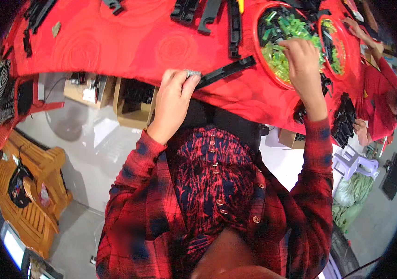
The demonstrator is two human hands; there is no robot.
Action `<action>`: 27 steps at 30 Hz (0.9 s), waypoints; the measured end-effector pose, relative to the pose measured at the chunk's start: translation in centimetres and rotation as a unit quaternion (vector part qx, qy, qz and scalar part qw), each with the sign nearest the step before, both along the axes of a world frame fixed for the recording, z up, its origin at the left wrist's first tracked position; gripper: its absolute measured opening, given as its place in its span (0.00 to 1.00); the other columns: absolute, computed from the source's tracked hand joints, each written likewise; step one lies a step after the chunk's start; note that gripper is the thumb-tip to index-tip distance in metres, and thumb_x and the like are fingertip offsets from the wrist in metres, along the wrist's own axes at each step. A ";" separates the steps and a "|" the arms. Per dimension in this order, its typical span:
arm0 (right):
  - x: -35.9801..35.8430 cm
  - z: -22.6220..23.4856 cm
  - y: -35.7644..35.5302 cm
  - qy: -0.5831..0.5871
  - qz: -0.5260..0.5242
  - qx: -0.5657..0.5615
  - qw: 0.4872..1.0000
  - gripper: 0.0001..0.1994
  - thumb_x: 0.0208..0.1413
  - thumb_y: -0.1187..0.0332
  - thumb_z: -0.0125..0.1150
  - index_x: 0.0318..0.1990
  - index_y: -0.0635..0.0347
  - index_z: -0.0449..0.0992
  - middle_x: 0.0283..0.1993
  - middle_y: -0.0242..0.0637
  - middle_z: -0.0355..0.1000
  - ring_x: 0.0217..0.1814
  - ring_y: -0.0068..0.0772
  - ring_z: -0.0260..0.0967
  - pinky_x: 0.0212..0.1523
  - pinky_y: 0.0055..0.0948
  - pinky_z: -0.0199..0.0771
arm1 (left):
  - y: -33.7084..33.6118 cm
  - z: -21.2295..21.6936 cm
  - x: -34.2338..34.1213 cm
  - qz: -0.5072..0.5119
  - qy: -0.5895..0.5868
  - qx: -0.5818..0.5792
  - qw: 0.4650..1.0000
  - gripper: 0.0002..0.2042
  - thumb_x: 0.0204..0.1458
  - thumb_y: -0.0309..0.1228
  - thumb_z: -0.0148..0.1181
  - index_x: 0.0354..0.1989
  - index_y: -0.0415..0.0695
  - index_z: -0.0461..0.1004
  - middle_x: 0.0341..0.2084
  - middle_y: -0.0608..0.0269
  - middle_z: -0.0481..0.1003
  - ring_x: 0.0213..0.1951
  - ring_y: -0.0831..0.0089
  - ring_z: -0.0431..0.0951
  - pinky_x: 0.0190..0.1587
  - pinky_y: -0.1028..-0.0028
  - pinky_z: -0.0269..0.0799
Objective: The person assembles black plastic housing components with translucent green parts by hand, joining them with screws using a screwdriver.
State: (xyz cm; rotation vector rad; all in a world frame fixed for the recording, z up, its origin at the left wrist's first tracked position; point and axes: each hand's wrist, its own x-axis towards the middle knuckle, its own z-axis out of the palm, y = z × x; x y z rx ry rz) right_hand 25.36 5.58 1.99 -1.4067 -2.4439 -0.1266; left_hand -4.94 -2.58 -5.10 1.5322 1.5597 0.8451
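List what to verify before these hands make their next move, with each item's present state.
1. Long, narrow black plastic strip held by the left hand: ok.
2. Right hand over the rounded, red-rimmed tray: ok.
3. Small translucent green pieces available in that tray: ok, many there.
4. A green piece between the right hand's fingers: cannot tell, too small.
5. Strip's far end clear of the tray's rim: cannot tell, very close.
6. Red tablecloth free of other black plastic parts: not ok, several lie there.
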 end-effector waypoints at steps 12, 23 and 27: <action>-6.9 -3.4 -3.7 0.139 0.068 -0.133 0.979 0.06 0.56 0.70 0.62 0.40 0.53 0.79 0.33 0.33 0.74 0.35 0.37 0.70 0.46 0.36 0.57 | -0.5 -0.4 1.0 0.036 0.064 0.053 0.996 0.09 0.60 0.38 0.58 0.37 0.45 0.75 0.33 0.53 0.71 0.33 0.50 0.76 0.34 0.57 0.72; -8.6 -3.5 -3.0 0.083 0.096 -0.037 0.991 0.07 0.49 0.70 0.66 0.37 0.51 0.77 0.31 0.30 0.72 0.35 0.35 0.68 0.43 0.38 0.57 | 0.1 -0.9 0.4 0.013 0.108 0.081 0.991 0.10 0.58 0.38 0.60 0.32 0.44 0.72 0.28 0.53 0.68 0.28 0.49 0.74 0.29 0.57 0.70; -8.7 -3.5 -2.5 0.073 0.104 -0.024 0.992 0.07 0.49 0.69 0.67 0.35 0.51 0.77 0.31 0.28 0.72 0.37 0.34 0.68 0.44 0.38 0.57 | 0.0 -1.0 0.3 0.014 0.108 0.085 0.990 0.10 0.58 0.38 0.60 0.32 0.44 0.73 0.28 0.53 0.69 0.28 0.49 0.74 0.29 0.57 0.70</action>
